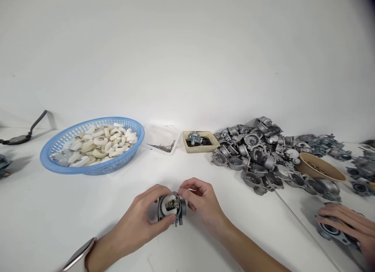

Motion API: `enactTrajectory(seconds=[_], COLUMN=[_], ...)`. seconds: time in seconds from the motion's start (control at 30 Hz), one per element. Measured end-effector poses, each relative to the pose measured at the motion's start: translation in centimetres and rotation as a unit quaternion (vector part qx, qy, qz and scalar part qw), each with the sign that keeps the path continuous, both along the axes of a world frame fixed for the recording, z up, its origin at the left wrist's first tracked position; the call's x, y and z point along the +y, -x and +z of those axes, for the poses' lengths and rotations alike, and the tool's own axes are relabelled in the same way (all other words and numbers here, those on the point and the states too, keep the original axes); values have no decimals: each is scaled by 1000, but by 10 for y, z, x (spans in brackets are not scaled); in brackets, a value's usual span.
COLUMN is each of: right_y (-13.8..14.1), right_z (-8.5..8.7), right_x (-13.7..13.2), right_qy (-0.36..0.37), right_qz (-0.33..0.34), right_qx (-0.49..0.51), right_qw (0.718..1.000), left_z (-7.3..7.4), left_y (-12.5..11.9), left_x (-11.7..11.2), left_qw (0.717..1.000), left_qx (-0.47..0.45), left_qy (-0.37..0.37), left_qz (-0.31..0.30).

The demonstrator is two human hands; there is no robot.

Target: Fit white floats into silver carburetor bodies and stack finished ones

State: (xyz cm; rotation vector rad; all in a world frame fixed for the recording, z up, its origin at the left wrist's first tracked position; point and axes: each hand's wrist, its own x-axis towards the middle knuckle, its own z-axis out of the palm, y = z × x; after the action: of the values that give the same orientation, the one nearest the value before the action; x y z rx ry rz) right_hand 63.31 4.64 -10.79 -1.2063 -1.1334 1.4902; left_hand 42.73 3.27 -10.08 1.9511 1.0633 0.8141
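My left hand grips a grey metal carburetor from its left side, thumb low and fingers over the top. The open bowl side faces up, showing a white C-shaped float and small brass parts inside. At the carburetor's upper right edge, my right hand has thumb and forefinger pinched together. Whatever lies between those fingertips is too small to make out. A watch is on my left wrist.
Behind stand a blue basket of white floats, a clear tray of thin pins and a cream box of dark parts. Metal bowls heap up at right, near a tan dish. Another person's hand holds a carburetor.
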Motion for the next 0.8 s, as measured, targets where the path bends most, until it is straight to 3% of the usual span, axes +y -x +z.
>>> enactTrajectory(seconds=[0.27,0.53,0.8], right_y=[2,4,6], right_z=[10,9,11], right_x=[-3,-4,-3], right_qy=[5,-21,31], right_qz=[24,-20,6], right_qx=[-8,-28,19], right_qw=[1000,999,999], left_z=[-5,-5,-5], left_y=[1,1,0], left_x=[0,0,-1], left_qw=[999,999,999], left_qx=[33,42,37], left_qy=[-14,-33,-24], left_qz=[11,-8,-7])
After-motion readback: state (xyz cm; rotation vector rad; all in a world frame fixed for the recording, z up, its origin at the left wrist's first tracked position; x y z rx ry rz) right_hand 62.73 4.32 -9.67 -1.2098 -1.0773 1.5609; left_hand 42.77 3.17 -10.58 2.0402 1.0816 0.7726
